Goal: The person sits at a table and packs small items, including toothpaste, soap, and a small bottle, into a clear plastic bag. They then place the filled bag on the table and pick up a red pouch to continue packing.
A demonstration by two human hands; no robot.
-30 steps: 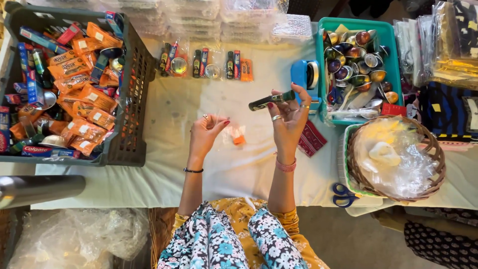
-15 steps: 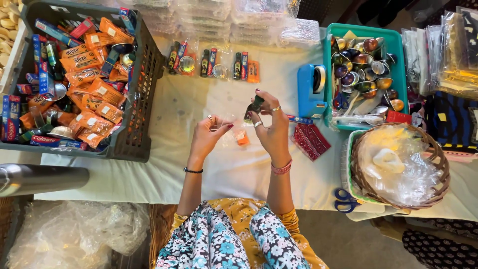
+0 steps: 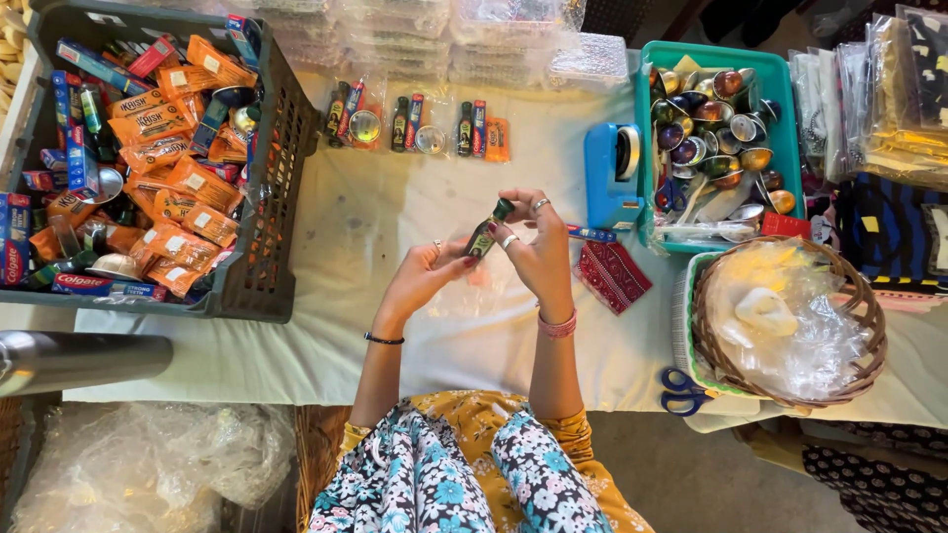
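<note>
Over the desk (image 3: 395, 237), the right hand (image 3: 538, 252) pinches a small dark bottle (image 3: 486, 233) while the left hand (image 3: 425, 276) loosely holds clear plastic (image 3: 484, 286); that light pinch could let the bottle slip.

Dark crate (image 3: 272, 197) at left; blue tape dispenser (image 3: 612, 178), teal tray (image 3: 780, 89), wicker basket (image 3: 790, 326), scissors (image 3: 683, 391) at right.

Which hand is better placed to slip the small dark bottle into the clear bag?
Right, probably. The right hand already grips the small dark bottle near its top, while the left hand holds the clear bag just below it.
</note>
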